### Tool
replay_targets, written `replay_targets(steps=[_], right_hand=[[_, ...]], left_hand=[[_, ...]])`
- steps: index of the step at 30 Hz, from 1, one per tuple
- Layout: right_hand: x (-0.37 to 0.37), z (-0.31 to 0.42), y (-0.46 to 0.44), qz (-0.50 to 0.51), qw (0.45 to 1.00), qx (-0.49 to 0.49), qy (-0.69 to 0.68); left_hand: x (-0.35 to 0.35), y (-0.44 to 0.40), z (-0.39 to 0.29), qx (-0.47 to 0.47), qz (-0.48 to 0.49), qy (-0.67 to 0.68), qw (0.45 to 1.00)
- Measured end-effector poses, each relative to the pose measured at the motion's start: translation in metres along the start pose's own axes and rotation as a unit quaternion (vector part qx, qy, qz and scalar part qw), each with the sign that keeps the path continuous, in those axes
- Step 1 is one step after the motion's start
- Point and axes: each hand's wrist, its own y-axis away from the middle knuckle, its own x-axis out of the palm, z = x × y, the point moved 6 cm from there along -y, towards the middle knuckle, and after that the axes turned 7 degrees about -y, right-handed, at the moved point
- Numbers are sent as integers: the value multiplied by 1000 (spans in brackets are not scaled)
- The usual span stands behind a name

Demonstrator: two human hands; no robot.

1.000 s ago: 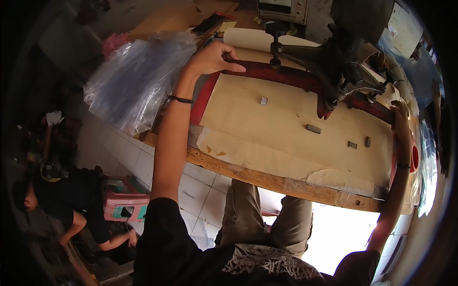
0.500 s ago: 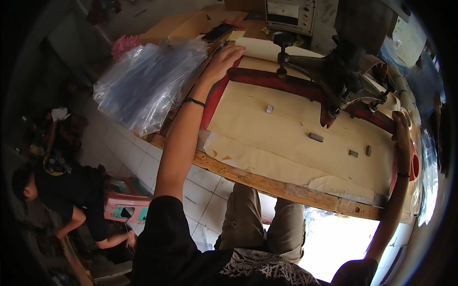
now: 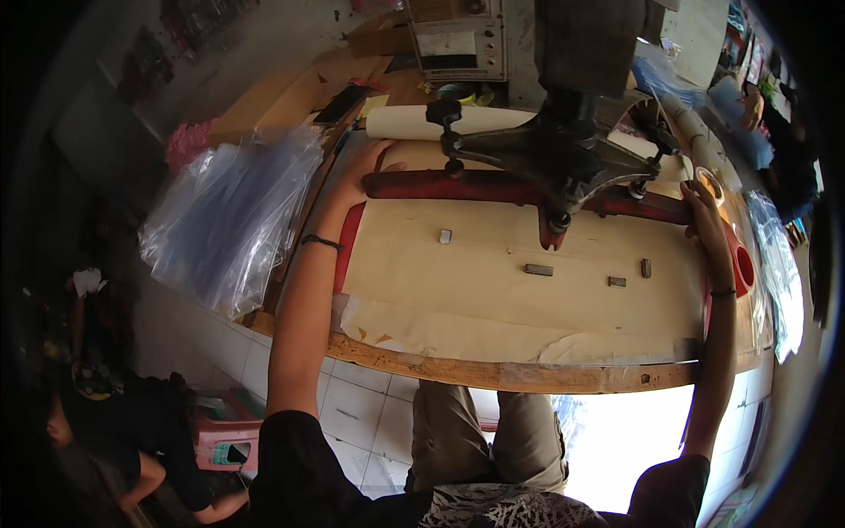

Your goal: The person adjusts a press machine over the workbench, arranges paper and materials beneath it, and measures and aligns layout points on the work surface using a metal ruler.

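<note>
A long red bar (image 3: 493, 187) hangs under a dark metal press head (image 3: 559, 145) above a cream sheet-covered bed (image 3: 493, 308). My left hand (image 3: 368, 169) is at the bar's left end, by the bed's red left edge, fingers apart and nothing seen in them. At the bar's right end, my right hand (image 3: 707, 220) rests along the right edge with fingers spread; part of its grip is hidden. Several small metal blocks lie on the sheet, among them a light one (image 3: 445, 236) and a longer dark one (image 3: 539, 269).
A stack of clear plastic sheets (image 3: 233, 220) lies left of the bed. A meter box (image 3: 458, 44) stands behind. Tape rolls (image 3: 709, 185) and a red ring (image 3: 744, 268) sit at the right. Another person (image 3: 132, 440) crouches at lower left near a pink stool (image 3: 229, 431).
My view has turned, so the bed sits more level and lower left. My left hand has come nearer the bar's left end. The blocks keep their places on the sheet.
</note>
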Motion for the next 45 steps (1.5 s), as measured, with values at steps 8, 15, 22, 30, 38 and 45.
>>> replay_targets(steps=[8,15,22,30,38,45], right_hand=[[0,7,4,-9,999,-3,38],[1,12,4,-12,997,-4,82],[-7,17,1,-24,998,-41,33],[-3,24,6,-37,995,-90,39],[-3,28,3,-43,986,-124,107],[-12,31,5,-77,980,-157,101]], left_hand=[[2,-3,4,-17,9,24,1000],[-27,-1,-9,-46,-103,12,994],[-31,2,-17,32,-177,-139,974],[-30,0,-3,-68,-71,-105,990],[-43,5,-22,24,-299,-117,947],[-46,1,-32,32,-210,-114,971]])
